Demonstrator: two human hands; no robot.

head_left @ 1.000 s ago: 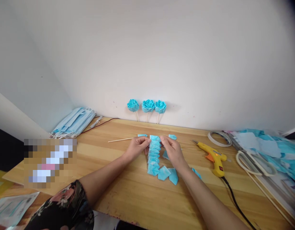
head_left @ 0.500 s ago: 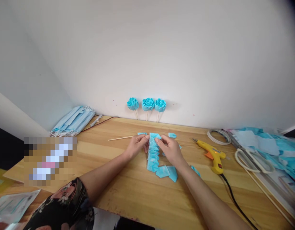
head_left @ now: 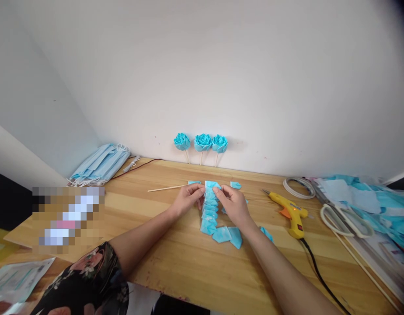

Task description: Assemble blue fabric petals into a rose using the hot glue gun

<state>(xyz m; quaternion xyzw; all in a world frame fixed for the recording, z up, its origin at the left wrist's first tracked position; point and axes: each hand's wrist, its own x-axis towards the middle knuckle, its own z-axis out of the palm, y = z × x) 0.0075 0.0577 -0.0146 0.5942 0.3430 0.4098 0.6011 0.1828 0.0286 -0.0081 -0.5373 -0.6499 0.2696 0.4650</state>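
Observation:
A strip of overlapping folded blue petals (head_left: 209, 213) runs toward me over the wooden table. My left hand (head_left: 188, 199) pinches the left edge of its far end, fingers closed. On the other side my right hand (head_left: 234, 202) grips the same end, thumb on top of the uppermost petal. Close to the strip's near end lie two loose blue petals (head_left: 222, 235). Another loose petal (head_left: 235, 185) rests beyond my right hand, and one more (head_left: 266, 234) is partly behind my right forearm. A thin wooden stick (head_left: 165, 189) reaches behind my left hand.
Three blue fabric roses (head_left: 202, 143) on sticks lean against the wall. To the right are a yellow glue gun (head_left: 295, 214) with a black cord, scissors (head_left: 348, 221), a tape roll (head_left: 299, 187) and blue fabric pieces (head_left: 366, 197). Face masks (head_left: 100, 165) are stacked at the left.
Both hands keep their grip on the far end of the petal strip and have hardly moved. The whole view has shifted very slightly.

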